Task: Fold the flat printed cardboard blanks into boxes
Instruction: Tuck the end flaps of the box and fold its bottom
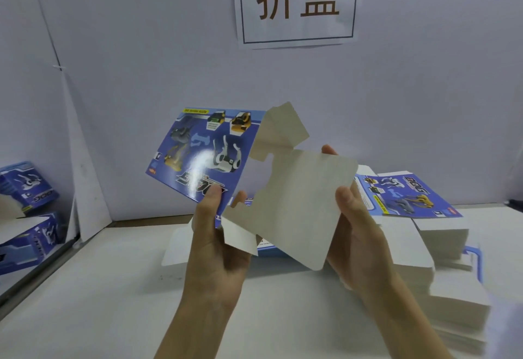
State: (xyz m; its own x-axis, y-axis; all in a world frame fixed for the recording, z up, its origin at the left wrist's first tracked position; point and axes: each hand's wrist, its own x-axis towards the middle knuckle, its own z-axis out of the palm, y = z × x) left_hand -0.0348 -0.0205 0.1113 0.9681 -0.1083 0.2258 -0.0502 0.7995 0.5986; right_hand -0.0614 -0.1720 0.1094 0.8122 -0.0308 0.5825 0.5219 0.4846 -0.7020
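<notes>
I hold one cardboard blank [209, 146] up over the white table [99, 288]. Its blue printed panel with robot dog pictures faces me at the left, and its grey unprinted flaps [297, 200] spread out to the right. My left hand [218, 234] grips the lower edge of the printed panel, thumb on the print. My right hand [356, 225] holds the large grey flap at its right edge, thumb on the near face and fingers behind.
A tall stack of flat blanks [424, 234] with a printed one on top lies at the right. Two folded blue boxes [28, 186] stand at the far left beyond a partition. A white wall with a paper sign [297, 2] closes the back.
</notes>
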